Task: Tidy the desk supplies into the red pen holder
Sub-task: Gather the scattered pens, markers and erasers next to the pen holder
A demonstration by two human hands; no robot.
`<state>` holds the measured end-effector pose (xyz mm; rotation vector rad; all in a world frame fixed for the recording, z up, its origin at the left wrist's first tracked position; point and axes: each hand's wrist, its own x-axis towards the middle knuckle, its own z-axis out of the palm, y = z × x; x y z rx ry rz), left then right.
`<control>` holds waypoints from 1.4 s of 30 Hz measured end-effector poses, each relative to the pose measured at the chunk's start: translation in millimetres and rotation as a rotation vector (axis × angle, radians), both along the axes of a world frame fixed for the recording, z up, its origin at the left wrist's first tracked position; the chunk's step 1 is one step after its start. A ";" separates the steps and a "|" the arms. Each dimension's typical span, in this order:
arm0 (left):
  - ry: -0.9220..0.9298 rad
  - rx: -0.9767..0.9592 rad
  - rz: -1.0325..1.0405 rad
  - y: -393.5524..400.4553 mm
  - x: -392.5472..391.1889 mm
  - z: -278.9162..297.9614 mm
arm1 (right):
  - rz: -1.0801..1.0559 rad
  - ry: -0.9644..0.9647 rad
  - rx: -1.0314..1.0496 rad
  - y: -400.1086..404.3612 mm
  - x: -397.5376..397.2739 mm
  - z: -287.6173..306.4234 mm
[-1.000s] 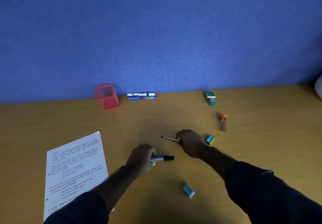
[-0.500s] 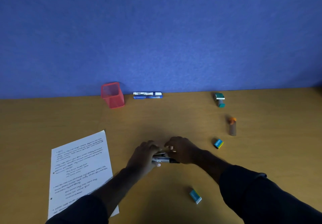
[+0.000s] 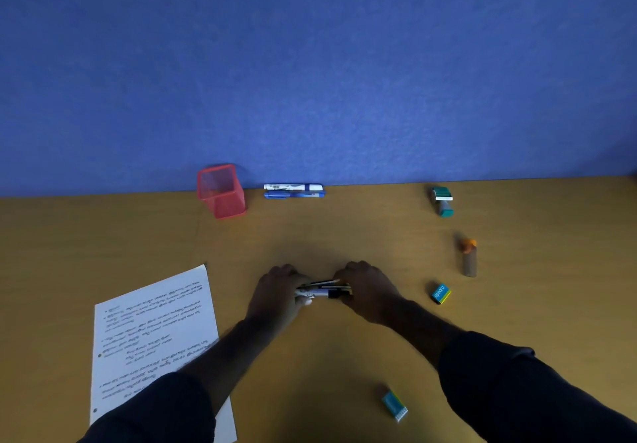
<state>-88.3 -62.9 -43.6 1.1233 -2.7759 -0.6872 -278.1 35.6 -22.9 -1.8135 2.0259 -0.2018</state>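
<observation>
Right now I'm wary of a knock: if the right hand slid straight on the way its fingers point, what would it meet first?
The right hand points left along the pens it grips, so it would likely first meet the left hand holding their other end. The gap between them looks small.

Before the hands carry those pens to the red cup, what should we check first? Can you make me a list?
1. Both hands, left hand and right hand, grip the pens: ok.
2. Pens bunched side by side: ok.
3. Red cup standing upright: ok.
4. Cup has room inside: cannot tell; the mesh looks empty.
5. Desk between pens and cup free of things: ok.
6. Everything gathered: not ok; two markers by the wall and the erasers still lie loose.
</observation>
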 end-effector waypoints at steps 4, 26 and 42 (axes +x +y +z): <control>-0.027 0.003 0.034 -21.6 -7.1 2.8 | -0.028 0.035 -0.013 -23.2 -6.3 -0.7; 0.057 -0.083 0.153 -150.1 -52.5 5.1 | -0.138 0.107 -0.151 -140.8 -45.9 -7.8; 0.026 -0.268 0.163 -162.3 -64.7 -3.4 | -0.249 0.005 -0.277 -160.3 -56.8 -14.8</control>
